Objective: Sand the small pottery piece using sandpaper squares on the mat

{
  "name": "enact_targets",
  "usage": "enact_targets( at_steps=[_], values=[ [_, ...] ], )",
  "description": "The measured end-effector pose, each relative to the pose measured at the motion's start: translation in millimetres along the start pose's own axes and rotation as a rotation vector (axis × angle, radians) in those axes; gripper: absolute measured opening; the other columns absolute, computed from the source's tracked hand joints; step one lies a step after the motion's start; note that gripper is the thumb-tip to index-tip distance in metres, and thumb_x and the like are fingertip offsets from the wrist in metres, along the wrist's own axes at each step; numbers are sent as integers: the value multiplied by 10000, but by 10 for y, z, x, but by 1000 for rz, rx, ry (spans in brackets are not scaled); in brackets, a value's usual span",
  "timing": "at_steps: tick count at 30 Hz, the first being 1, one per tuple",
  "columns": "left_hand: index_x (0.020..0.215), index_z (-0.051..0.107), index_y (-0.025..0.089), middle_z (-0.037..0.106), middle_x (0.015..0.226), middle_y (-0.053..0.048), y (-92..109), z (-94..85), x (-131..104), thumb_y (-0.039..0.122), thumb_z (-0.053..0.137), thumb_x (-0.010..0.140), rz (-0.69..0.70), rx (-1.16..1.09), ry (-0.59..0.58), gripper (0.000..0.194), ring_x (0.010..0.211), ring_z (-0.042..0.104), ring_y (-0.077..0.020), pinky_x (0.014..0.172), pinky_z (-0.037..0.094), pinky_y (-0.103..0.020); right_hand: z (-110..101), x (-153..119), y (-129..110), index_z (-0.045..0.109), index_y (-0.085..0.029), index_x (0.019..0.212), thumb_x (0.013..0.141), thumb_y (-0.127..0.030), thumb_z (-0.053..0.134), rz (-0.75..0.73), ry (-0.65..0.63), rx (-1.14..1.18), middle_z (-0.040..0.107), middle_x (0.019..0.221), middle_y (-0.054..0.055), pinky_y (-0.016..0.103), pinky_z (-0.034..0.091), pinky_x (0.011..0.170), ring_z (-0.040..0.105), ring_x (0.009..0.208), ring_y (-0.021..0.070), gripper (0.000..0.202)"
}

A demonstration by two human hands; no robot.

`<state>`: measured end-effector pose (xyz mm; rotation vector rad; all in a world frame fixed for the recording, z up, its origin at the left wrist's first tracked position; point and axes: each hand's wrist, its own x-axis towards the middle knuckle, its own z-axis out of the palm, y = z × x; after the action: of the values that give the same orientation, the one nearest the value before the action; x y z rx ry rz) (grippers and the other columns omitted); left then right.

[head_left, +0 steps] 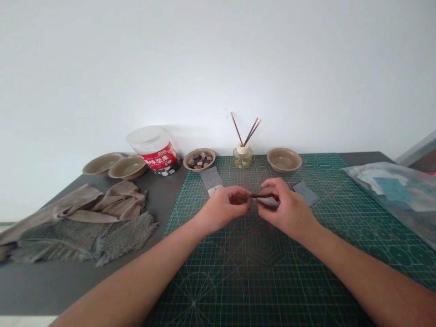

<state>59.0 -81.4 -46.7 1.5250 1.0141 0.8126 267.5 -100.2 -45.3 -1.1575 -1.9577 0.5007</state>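
Observation:
Between my hands is a small, thin, dark flat piece with a greyish underside (270,200), perhaps a little pouch or folded cloth; its kind does not show. My left hand (226,204) pinches its left end between thumb and fingers. The fingers of my right hand (285,206) close around its right side. Both hands are just above the green cutting mat (221,254). Past my left hand lies a small translucent grey packet (211,178) with a pale end. Beside my right hand rests a grey-blue square piece (305,193).
A bowl (185,164) of brown chunks, a reed diffuser (242,156) and another bowl (285,160) line the wall. Leftward are a tilted nut jar (157,156), two bowls (102,163) and crumpled cloths (81,227). A plastic bag (391,190) with blue and white pieces lies right.

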Motion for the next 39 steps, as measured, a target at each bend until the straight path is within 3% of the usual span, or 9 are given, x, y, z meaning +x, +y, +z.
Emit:
enact_targets(
  at_steps=[3,6,11,14,18,23,29,39],
  values=[
    [968,716,166,754,886,-41,27,23,-4,145,777,734,-16,-129,31,243,807,700,-153,751,538,-259,18,5,-19,587,-236,1036,759,-206,748,82,27,15,731,858,-25,261,500,638,695,719,167,322],
    [952,700,163,759,884,-36,47,65,-20,141,802,722,-7,-242,46,252,803,703,-141,758,541,-248,34,10,-45,649,-235,918,764,-207,739,36,21,-39,707,773,-34,263,472,610,662,658,155,181],
    [810,632,161,758,840,-29,10,106,-39,147,821,713,13,-332,145,213,783,701,-137,768,544,-259,78,6,-45,681,-233,1031,801,-178,719,-44,49,-3,766,997,14,292,539,765,720,841,186,240],
    [821,658,154,764,860,-48,-24,104,-36,174,805,737,14,-288,175,171,811,705,-153,809,549,-287,103,-12,-13,686,-223,1103,829,-173,714,-102,25,-5,753,1146,45,331,553,893,718,1002,211,280],
    [857,705,158,764,862,-53,-35,95,-35,202,772,765,37,-143,206,123,800,701,-167,786,554,-295,107,-31,-5,732,-188,1118,907,-160,651,-218,83,-67,713,1261,88,359,529,1010,677,1125,213,228],
    [893,748,170,766,885,-52,-24,76,-45,197,745,759,76,62,317,137,827,703,-188,763,553,-289,106,-4,-52,721,-207,1217,983,-215,582,-337,33,-202,719,1256,59,420,548,980,646,1089,238,272],
    [846,731,167,768,804,-44,2,76,-52,222,748,758,55,130,351,105,734,710,-182,670,553,-273,135,30,12,606,-191,1378,987,-135,523,-394,-81,-253,661,1361,71,434,510,1079,618,1222,233,404],
    [828,712,171,774,761,-40,39,154,-76,234,753,760,5,22,331,101,682,734,-188,639,587,-280,136,-27,-7,582,-110,1393,993,-141,512,-373,-91,-359,647,1370,118,425,530,1069,646,1212,254,407]
  ],
)
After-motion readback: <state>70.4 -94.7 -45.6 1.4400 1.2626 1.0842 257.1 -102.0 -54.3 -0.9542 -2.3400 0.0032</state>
